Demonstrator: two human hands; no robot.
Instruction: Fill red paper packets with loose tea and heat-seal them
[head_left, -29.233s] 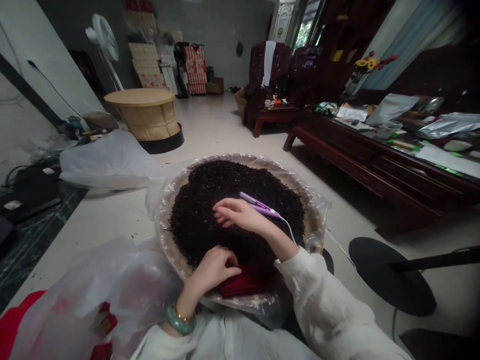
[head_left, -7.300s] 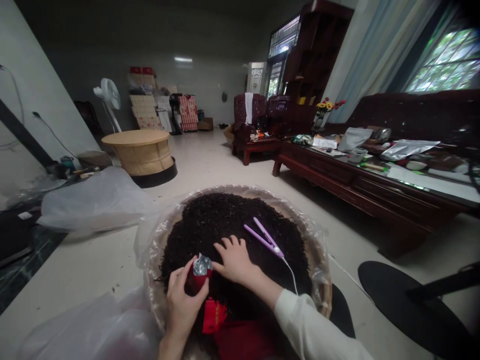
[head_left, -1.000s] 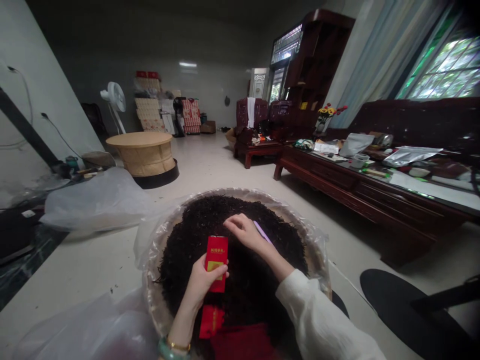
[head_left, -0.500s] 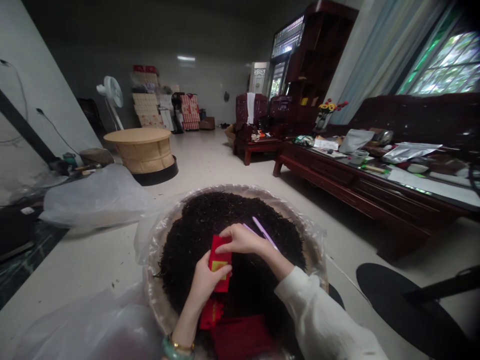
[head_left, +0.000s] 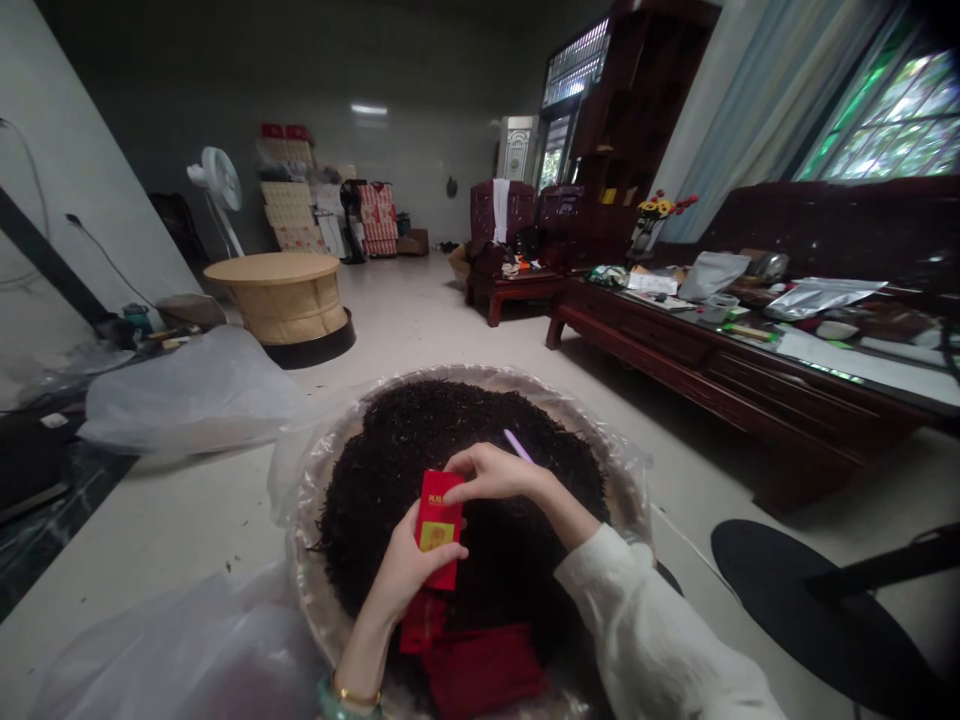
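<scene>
A red packet (head_left: 436, 530) with gold print and a yellow label is held upright over the dark dried leaves (head_left: 442, 420). My left hand (head_left: 409, 560) grips it around the lower half, thumb across the front. At the top right edge, the fingers of my right hand (head_left: 491, 472) pinch the packet; whether its mouth is open cannot be made out. Behind my right hand, a lilac stick-like tool (head_left: 517, 445) lies on the leaves, partly covered. More red packets (head_left: 487, 672) lie in a pile below my hands, at the near side.
The leaves fill a round basket lined with clear plastic (head_left: 637, 490). Plastic sheeting (head_left: 187, 395) lies on the floor at left, near a round wooden-topped stand (head_left: 274, 300). On the right are a dark wooden table (head_left: 720, 375) and a black round base (head_left: 795, 610).
My right hand has shifted slightly, uncovering gold print near the packet's top. One of two lilac sticks seen before is now hidden behind it. My left hand keeps its grip.
</scene>
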